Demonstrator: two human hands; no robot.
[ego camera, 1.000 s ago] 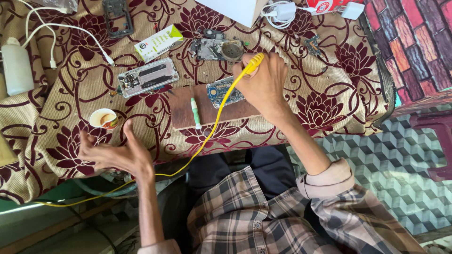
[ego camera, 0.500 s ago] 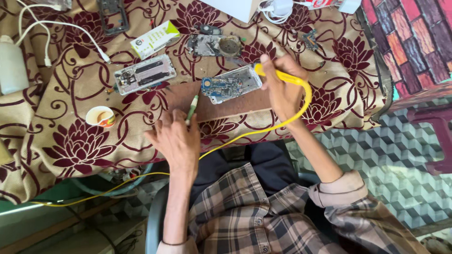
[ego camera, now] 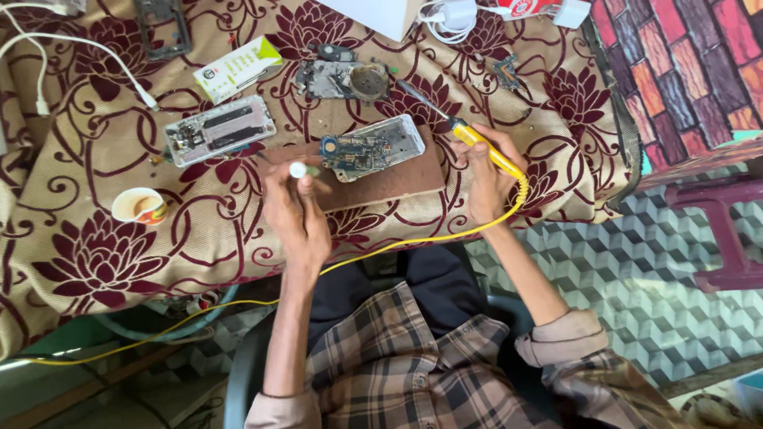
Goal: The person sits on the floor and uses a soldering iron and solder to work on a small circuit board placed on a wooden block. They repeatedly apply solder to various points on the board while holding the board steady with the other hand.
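My right hand (ego camera: 486, 176) grips a yellow-handled soldering iron (ego camera: 469, 137), its metal tip pointing up and left, away from the board. An opened phone body with a blue circuit board (ego camera: 367, 148) lies on a brown wooden slab (ego camera: 389, 181) in front of me. My left hand (ego camera: 296, 213) holds a small green and white pen-like tube (ego camera: 300, 169) upright just left of the circuit board. The iron's yellow cord (ego camera: 397, 246) trails down across my lap to the left.
On the floral cloth lie a second opened phone (ego camera: 219, 129), a green and white box (ego camera: 237, 68), a metal phone frame with a round part (ego camera: 342, 79), a small round tin (ego camera: 138, 206) and white cables (ego camera: 71, 40). A maroon stool (ego camera: 719, 230) stands at the right.
My left hand came up from the table edge onto the wooden slab and picked up the small tube. My right hand drew the soldering iron back to the right, off the circuit board.
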